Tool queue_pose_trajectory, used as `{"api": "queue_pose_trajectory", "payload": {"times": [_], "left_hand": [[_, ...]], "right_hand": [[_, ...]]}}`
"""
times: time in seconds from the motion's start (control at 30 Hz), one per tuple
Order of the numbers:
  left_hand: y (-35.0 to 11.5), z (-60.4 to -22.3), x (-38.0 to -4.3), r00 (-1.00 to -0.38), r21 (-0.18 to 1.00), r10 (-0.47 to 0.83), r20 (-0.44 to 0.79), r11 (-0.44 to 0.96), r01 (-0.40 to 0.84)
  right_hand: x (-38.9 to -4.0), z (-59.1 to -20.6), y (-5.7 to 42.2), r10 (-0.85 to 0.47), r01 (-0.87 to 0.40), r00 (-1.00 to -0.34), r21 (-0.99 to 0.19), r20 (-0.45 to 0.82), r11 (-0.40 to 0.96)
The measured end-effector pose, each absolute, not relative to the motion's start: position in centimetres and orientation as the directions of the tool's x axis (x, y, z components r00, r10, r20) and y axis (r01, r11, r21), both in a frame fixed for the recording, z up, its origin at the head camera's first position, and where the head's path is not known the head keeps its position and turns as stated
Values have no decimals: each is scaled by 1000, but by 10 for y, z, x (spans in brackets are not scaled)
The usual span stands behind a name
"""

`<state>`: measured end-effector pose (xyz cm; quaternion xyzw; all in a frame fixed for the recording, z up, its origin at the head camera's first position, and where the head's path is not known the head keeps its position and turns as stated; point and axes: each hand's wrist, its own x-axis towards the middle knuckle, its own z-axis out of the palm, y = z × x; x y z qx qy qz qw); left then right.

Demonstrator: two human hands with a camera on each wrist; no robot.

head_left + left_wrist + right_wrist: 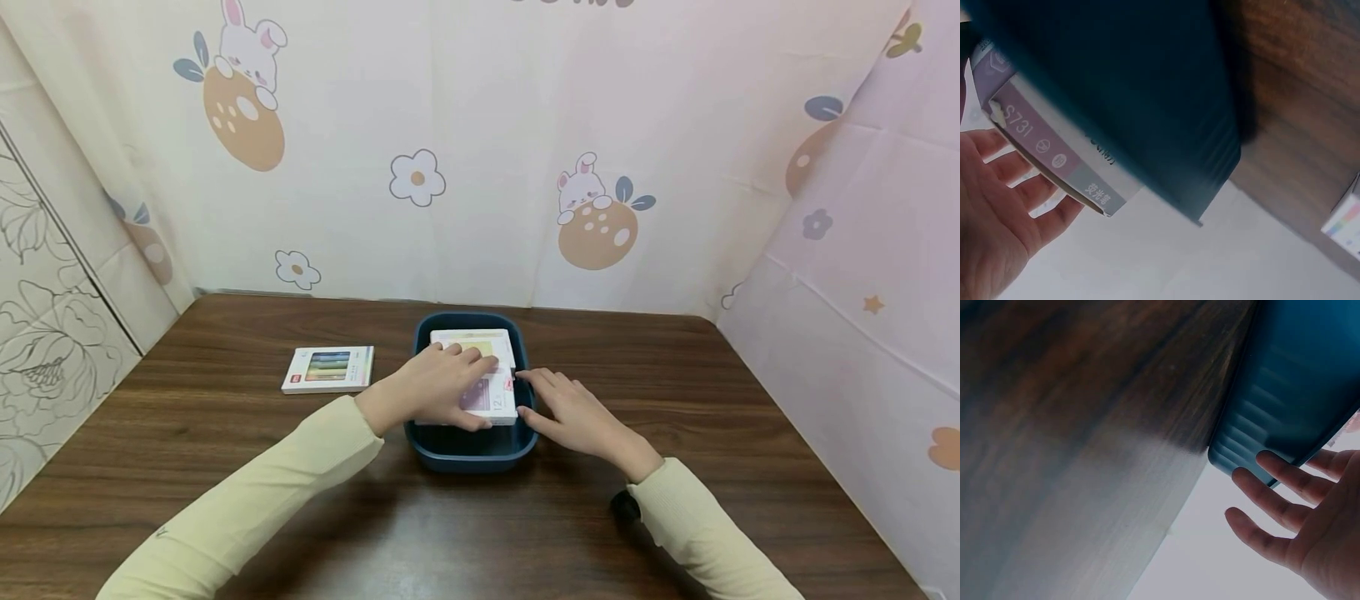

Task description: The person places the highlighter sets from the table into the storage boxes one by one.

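Note:
A white and purple highlighter box (501,398) lies in a dark blue bin (472,464), its end sticking up above the rim in the left wrist view. Just behind it, a white box with a yellow panel (498,340) shows. My left hand (442,379) rests across the top of these boxes, fingers extended over them and thumb near the front edge. At the bin's right side is my right hand (573,415), fingers spread and fingertips right at the rim. Nothing lies in its palm in the right wrist view.
To the left of the bin, a flat white box (345,383) with a window of coloured sticks lies on the brown wooden table (225,467). A patterned curtain (487,233) hangs behind the table's far edge and along the right side.

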<state>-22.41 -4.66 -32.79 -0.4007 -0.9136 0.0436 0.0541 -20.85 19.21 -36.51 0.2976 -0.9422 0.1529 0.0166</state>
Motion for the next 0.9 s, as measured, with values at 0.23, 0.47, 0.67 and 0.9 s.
{"api": "queue_pose_trajectory", "payload": {"times": [0.23, 0.47, 0.67, 0.9], "left_hand": [[-45, -341, -224, -679, -68, 733, 44, 680, 730], [-43, -352, -222, -660, -85, 749, 65, 663, 744], [-42, -361, -223, -645, -116, 758, 93, 652, 750], [-40, -365, -223, -659, -82, 750, 52, 661, 746]], "right_hand": [[-208, -364, 192, -556, -565, -823, -281, 119, 776], [-208, -364, 192, -552, -559, -826, -286, 111, 778], [-208, -364, 193, -552, -559, -826, -286, 113, 778], [-208, -365, 193, -552, -559, -826, -288, 116, 777]]}}
